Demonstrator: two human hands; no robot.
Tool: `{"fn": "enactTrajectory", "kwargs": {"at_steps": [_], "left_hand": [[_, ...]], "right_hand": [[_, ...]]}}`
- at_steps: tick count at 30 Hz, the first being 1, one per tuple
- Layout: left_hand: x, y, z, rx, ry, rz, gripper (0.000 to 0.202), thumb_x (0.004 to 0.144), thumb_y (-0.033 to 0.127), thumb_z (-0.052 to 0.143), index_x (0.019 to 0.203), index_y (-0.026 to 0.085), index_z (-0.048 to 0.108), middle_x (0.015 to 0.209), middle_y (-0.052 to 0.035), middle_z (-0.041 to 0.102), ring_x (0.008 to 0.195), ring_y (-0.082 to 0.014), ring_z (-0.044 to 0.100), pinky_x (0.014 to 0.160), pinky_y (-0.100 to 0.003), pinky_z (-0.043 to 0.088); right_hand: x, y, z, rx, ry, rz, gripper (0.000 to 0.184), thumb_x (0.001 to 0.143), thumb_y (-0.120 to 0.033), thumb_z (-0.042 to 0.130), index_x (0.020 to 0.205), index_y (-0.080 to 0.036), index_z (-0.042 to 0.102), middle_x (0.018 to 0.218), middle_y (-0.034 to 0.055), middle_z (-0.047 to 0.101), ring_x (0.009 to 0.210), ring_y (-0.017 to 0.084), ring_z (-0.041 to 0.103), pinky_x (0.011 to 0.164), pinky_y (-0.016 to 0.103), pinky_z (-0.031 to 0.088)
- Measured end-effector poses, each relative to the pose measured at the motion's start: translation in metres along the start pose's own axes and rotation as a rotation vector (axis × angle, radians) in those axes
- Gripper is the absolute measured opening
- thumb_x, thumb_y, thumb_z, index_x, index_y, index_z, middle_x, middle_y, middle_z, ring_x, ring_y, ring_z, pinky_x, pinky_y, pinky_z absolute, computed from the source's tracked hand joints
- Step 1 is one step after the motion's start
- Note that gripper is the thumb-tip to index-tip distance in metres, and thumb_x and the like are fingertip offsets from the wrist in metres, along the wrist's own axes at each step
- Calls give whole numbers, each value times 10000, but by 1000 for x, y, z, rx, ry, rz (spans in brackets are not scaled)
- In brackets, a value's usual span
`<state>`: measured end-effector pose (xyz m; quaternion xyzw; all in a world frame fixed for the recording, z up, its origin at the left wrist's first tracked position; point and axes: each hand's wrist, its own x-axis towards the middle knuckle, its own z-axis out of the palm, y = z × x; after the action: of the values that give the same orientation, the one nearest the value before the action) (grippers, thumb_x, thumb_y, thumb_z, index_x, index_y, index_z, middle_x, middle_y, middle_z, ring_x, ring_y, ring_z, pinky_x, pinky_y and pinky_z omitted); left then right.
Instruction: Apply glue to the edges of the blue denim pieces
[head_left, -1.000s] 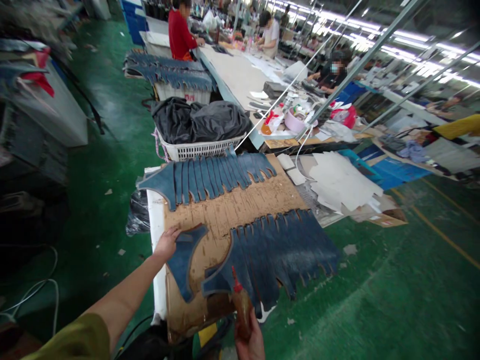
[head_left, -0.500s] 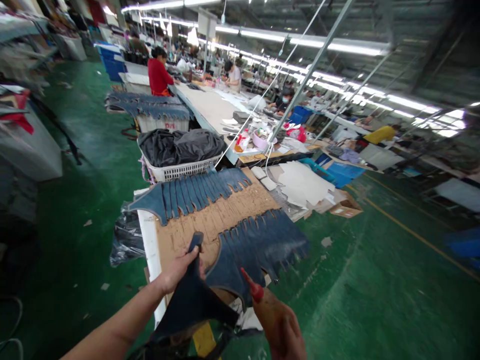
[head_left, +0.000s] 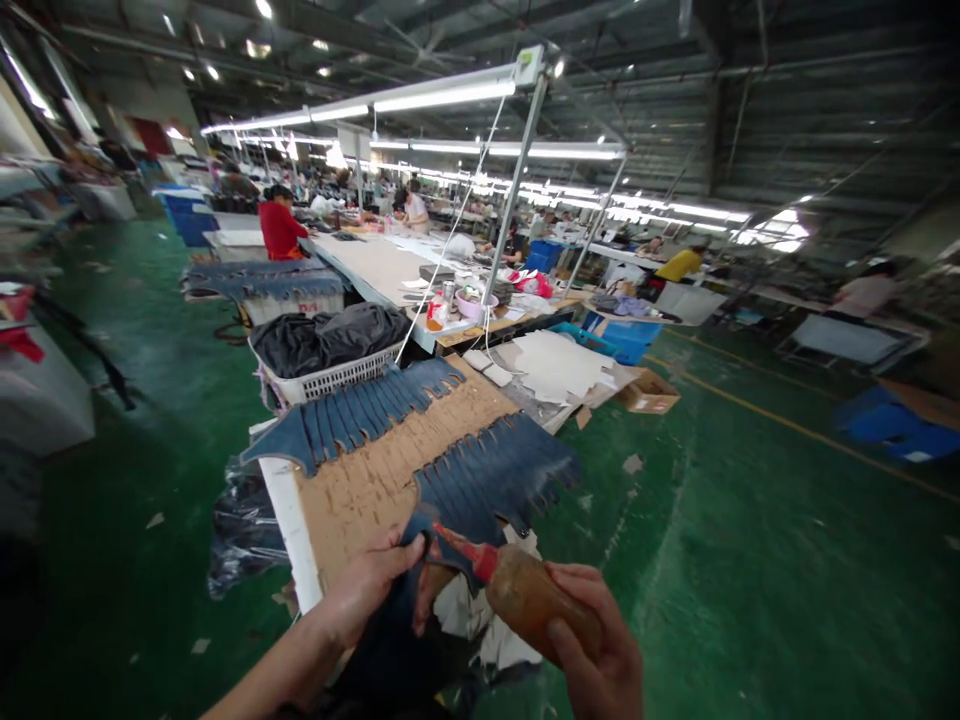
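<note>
My right hand (head_left: 604, 635) is wrapped round a brownish squeeze bottle (head_left: 536, 600) with a red pointed nozzle, tilted so the tip faces up and left. That tip is close by my left hand (head_left: 379, 580); whether it touches anything I cannot tell. My left thumb and fingers pinch a dark blue leather-like piece (head_left: 401, 640), which hangs down below them, its lower part dark and blurred. Just beyond lie overlapping blue pieces (head_left: 487, 465) in a fanned row on a brown board (head_left: 341, 510). A second fanned row (head_left: 360, 410) lies along the board's far side.
A white basket (head_left: 345, 375) of black material stands behind the board. Pale sheets (head_left: 555, 365) and an open cardboard box (head_left: 649, 392) are to its right. A long worktable (head_left: 367, 265) stretches away, with a person in red (head_left: 281, 228) beside it. A slanting metal post (head_left: 517, 180) rises from the table.
The bottle has swung up and left, bringing its nozzle near my left hand. The held piece's upper tab no longer points up and now sits lower. My view has turned and levelled.
</note>
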<state>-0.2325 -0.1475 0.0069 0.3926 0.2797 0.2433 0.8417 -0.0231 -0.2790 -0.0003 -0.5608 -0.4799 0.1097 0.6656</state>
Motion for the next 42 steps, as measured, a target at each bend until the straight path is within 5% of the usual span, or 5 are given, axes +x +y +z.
{"fn": "enactTrajectory", "kwargs": {"at_steps": [9, 19, 31, 37, 42], "left_hand": [[-13, -16, 16, 44, -29, 4, 376, 710, 528, 696, 763, 187, 548, 457, 25, 559, 299, -114, 479, 342, -222, 384], [-29, -14, 33, 104, -55, 14, 397, 713, 520, 706, 777, 165, 541, 438, 42, 529, 286, -84, 401, 297, -186, 322], [-35, -9, 29, 144, -82, -12, 414, 702, 531, 714, 760, 155, 552, 436, 51, 516, 281, -76, 411, 304, -176, 332], [-34, -7, 30, 143, -102, -24, 412, 691, 526, 719, 755, 156, 551, 422, 48, 504, 278, -82, 397, 281, -176, 308], [-38, -3, 28, 179, -112, -8, 425, 697, 547, 705, 765, 157, 549, 419, 53, 497, 279, -72, 378, 294, -170, 315]], "right_hand": [[-23, -15, -27, -78, 88, -78, 193, 702, -202, 699, 893, -227, 711, 933, 76, 676, 869, 231, 649, 726, 337, 559], [-31, -29, -24, -241, 41, -224, 188, 764, -197, 648, 949, -229, 670, 940, 73, 674, 868, 215, 669, 704, 320, 583], [-34, -34, -22, -289, 78, -263, 186, 787, -213, 627, 972, -229, 640, 956, 72, 654, 876, 217, 659, 701, 327, 580], [-39, -39, -17, -263, -39, -329, 232, 783, -202, 631, 1012, -244, 626, 970, 57, 644, 869, 194, 662, 706, 290, 580], [-39, -30, -21, -326, 76, -248, 202, 776, -204, 642, 976, -233, 648, 959, 69, 655, 878, 211, 657, 713, 314, 567]]}}
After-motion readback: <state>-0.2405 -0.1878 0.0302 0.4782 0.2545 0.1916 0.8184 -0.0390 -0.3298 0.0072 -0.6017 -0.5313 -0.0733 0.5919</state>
